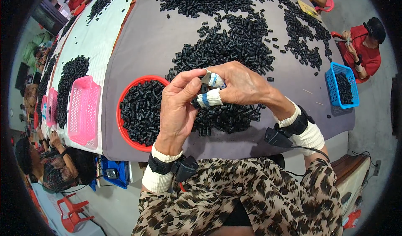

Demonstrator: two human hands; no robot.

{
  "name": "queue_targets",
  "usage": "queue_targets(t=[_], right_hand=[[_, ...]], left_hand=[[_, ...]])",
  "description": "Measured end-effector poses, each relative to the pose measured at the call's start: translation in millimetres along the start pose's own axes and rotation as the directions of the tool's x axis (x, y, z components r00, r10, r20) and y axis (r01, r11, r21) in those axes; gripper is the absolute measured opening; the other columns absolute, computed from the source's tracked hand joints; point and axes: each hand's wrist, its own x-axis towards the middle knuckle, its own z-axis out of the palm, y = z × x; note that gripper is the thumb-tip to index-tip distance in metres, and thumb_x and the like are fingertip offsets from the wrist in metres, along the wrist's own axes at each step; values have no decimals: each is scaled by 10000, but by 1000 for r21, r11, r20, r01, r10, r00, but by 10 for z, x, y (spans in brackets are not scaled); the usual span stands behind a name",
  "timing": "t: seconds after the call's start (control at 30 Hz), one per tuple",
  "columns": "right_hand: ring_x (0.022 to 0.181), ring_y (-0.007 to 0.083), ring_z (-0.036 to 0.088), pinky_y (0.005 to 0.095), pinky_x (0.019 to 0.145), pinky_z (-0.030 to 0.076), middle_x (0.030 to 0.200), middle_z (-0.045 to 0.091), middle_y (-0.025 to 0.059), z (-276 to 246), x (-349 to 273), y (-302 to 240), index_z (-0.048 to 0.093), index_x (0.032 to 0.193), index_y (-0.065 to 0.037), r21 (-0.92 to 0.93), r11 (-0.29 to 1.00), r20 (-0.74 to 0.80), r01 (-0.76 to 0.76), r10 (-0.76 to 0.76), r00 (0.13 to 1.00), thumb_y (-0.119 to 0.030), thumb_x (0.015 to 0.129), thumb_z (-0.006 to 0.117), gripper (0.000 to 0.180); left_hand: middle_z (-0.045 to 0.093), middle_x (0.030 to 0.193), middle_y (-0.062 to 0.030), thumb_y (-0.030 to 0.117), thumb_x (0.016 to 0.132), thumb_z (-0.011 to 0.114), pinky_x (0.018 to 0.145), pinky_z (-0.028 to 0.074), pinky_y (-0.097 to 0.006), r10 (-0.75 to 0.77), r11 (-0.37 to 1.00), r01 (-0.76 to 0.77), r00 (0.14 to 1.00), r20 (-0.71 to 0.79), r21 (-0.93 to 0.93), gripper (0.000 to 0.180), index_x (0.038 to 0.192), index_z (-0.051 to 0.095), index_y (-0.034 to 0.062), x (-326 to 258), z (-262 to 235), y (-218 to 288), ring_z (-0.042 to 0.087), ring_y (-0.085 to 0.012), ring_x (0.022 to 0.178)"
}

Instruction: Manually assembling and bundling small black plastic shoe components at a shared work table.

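Note:
My left hand (176,108) and my right hand (246,84) meet above the piles, fingers closed. Cloth wraps (209,98) cover fingers of my right hand, which pinches a small grey metal blade (206,77). The left thumb and forefinger come up close to that blade. A small black plastic piece (195,103) shows between the left palm and a wrapped right finger; the fingers hide most of it. Beneath and beyond my hands lies a heap of short black cylindrical parts (226,47). To their left, a red round basin (122,120) is full of the same parts.
A pink basket (86,110) stands left on white cloth, a blue basket (355,94) of black parts at right. More piles cover the grey tablecloth (140,39). People (362,47) sit around the table. Cables (312,149) run from bands on my wrists.

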Motion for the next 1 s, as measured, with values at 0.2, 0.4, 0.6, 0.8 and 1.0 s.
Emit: queue_targets(t=[0.2, 0.4, 0.6, 0.8, 1.0], right_hand=[[560, 269, 536, 376, 543, 415, 650, 582, 139, -19, -35, -23, 550, 766, 26, -47, 999, 40, 9, -7, 999, -237, 683, 602, 280], [531, 235, 521, 354, 524, 411, 608, 560, 112, -10, -41, -20, 552, 752, 20, -76, 996, -25, 54, -56, 998, -265, 689, 625, 300], [537, 202, 516, 340, 519, 405, 610, 556, 101, -35, -47, -53, 573, 742, 10, 3, 1000, -46, -2, 2, 999, -312, 673, 662, 341], [538, 224, 529, 353, 528, 411, 625, 575, 124, -20, -41, -29, 577, 737, 17, -23, 1000, -25, -1, 0, 1000, -327, 667, 660, 361], [542, 232, 542, 364, 537, 422, 627, 581, 133, -2, -25, -14, 576, 745, 27, -16, 1000, -10, -6, 5, 1000, -274, 664, 636, 317]], left_hand=[[619, 916, -62, 80, 851, 569, 713, 487, -233, -3, 998, 2, 1000, 11, 55, 185, 1011, 581, -11, 2, -19, 7, 593, -112, 819], [616, 928, -70, 82, 851, 568, 731, 495, -254, -36, 999, 36, 999, 32, -3, 197, 1025, 575, -10, 1, 15, 45, 593, -119, 844], [607, 967, -77, 93, 863, 551, 751, 498, -264, -38, 997, 41, 998, 42, -70, 209, 1044, 565, -11, 0, 18, -3, 595, -127, 857], [611, 957, -69, 96, 864, 551, 748, 491, -256, -16, 999, 17, 999, 50, -39, 206, 1040, 568, -8, -15, -25, -23, 593, -120, 855], [617, 934, -66, 82, 858, 557, 736, 487, -248, 3, 1000, -3, 1000, -3, -2, 190, 1022, 575, -11, -20, 36, 17, 590, -110, 821]])
